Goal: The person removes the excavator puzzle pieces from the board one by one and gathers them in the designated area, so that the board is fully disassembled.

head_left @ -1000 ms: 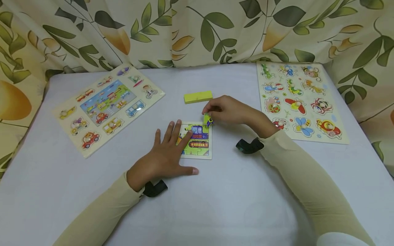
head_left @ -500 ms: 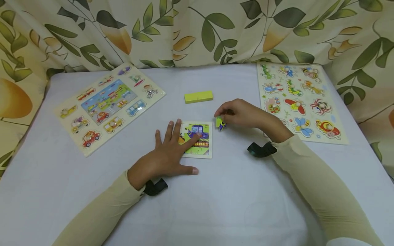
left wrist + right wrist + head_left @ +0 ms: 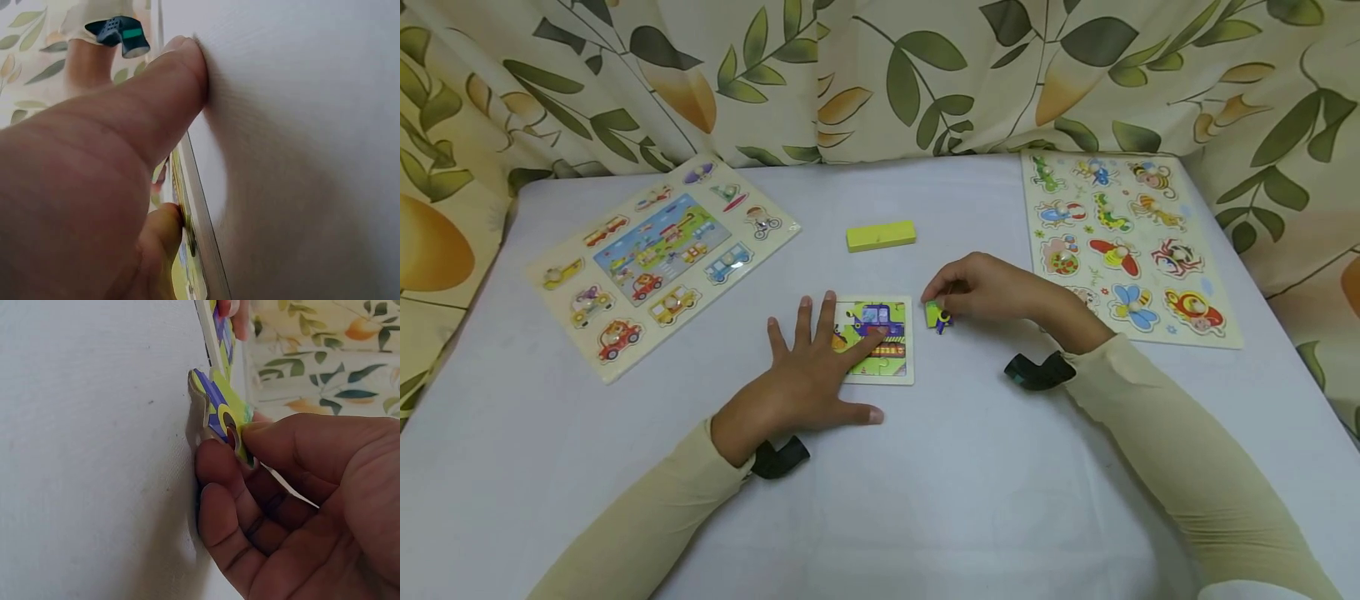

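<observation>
A small square jigsaw puzzle [image 3: 895,367] in a pale frame lies flat at the middle of the table, showing a purple and orange vehicle on green. Spread over its left side, my left hand [image 3: 805,375] rests with straight fingers, the index fingertip on the picture and the thumb on the cloth below the frame. Just right of the frame, my right hand [image 3: 992,292] pinches a green and purple puzzle piece [image 3: 219,406] between thumb and fingers. In the right wrist view the piece stands tilted close over the white cloth. My left palm hides the puzzle's left part.
A yellow-green block [image 3: 881,236] lies behind the puzzle. At the left is a vehicle puzzle board [image 3: 662,250], and at the right an insect puzzle board [image 3: 1120,242]. A leaf-patterned curtain [image 3: 880,75] hangs along the table's back edge.
My right hand has moved right, away from the puzzle's upper right corner, carrying the piece, then slightly toward me. The left hand stays on the puzzle, with its index finger shifted a little right.
</observation>
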Demonstrator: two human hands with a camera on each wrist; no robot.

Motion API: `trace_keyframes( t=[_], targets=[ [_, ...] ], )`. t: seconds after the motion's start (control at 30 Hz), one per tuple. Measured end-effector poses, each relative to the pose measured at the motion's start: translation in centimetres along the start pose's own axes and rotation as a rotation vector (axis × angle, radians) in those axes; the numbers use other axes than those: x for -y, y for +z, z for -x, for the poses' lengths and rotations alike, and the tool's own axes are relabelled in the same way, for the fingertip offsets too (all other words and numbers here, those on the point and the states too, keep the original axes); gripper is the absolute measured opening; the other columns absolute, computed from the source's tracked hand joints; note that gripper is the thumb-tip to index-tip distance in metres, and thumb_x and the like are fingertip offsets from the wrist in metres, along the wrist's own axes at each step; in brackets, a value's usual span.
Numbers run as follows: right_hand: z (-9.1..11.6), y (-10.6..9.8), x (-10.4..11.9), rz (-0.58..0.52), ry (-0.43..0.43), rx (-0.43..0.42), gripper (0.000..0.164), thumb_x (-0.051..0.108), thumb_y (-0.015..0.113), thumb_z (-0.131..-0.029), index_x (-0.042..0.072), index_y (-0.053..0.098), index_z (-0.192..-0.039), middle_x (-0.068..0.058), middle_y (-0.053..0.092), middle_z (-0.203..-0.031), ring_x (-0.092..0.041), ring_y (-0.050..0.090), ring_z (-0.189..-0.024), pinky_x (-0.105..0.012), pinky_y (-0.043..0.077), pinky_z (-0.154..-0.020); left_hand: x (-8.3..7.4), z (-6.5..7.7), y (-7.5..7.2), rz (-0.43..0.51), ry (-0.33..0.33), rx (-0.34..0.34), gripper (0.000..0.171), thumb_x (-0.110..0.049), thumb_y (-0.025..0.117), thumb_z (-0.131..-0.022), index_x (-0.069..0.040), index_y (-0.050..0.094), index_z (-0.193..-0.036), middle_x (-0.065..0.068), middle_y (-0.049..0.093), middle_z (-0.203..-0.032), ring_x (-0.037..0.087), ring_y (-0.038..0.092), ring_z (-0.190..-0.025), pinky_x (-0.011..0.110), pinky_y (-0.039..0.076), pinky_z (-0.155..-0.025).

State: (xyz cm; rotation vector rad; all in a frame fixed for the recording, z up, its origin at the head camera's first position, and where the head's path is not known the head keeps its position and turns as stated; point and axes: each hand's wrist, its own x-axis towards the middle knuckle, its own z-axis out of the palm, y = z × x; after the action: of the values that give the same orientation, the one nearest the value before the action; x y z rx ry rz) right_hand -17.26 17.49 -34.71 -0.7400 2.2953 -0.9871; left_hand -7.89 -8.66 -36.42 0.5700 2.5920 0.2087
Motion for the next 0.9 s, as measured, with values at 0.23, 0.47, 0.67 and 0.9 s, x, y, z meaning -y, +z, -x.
trace_keyframes(
  t=[0.23, 0.47, 0.67, 0.9],
  targets=[
    [-0.1, 0.6, 0.4, 0.026, -0.006, -0.039, 0.018, -0.003, 0.060, -0.092, 0.000, 0.072, -0.106, -0.009, 0.069, -0.099, -0.018, 0.058, -0.078, -0.027, 0.049, -0.069, -0.2, 0.1, 0.2, -0.019, -0.017, -0.014, 0.101, -0.081, 0.059, -0.070, -0.043, 0.017, -0.153, 0.023, -0.021, -0.156, 0.051, -0.022, -0.138, 0.076, -0.012, -0.095],
    [-0.2, 1.0, 0.6, 0.034, -0.006, -0.068, 0.018, -0.003, 0.060, -0.092, 0.001, 0.073, -0.104, -0.008, 0.069, -0.099, -0.018, 0.059, -0.079, -0.029, 0.049, -0.072, -0.2, 0.3, 0.3, -0.034, -0.023, -0.034, 0.100, -0.082, 0.058, -0.071, -0.041, 0.019, -0.154, 0.025, -0.019, -0.156, 0.052, -0.020, -0.137, 0.077, -0.011, -0.096],
    [-0.4, 1.4, 0.7, 0.122, 0.008, -0.103, 0.016, 0.000, 0.061, -0.092, 0.003, 0.074, -0.102, -0.006, 0.069, -0.098, -0.017, 0.058, -0.081, -0.033, 0.048, -0.073, -0.1, 0.5, 0.2, -0.008, -0.002, -0.039, 0.100, -0.080, 0.060, -0.072, -0.040, 0.021, -0.154, 0.025, -0.020, -0.156, 0.050, -0.024, -0.137, 0.074, -0.009, -0.099],
    [-0.3, 1.5, 0.6, 0.102, 0.043, -0.138, 0.016, -0.001, 0.061, -0.092, 0.002, 0.074, -0.102, -0.008, 0.069, -0.100, -0.019, 0.056, -0.084, -0.034, 0.047, -0.073, 0.2, 0.2, 0.3, 0.055, 0.046, -0.043, 0.099, -0.075, 0.064, -0.074, -0.036, 0.022, -0.155, 0.025, -0.024, -0.155, 0.043, -0.028, -0.138, 0.070, -0.008, -0.103]
  ],
)
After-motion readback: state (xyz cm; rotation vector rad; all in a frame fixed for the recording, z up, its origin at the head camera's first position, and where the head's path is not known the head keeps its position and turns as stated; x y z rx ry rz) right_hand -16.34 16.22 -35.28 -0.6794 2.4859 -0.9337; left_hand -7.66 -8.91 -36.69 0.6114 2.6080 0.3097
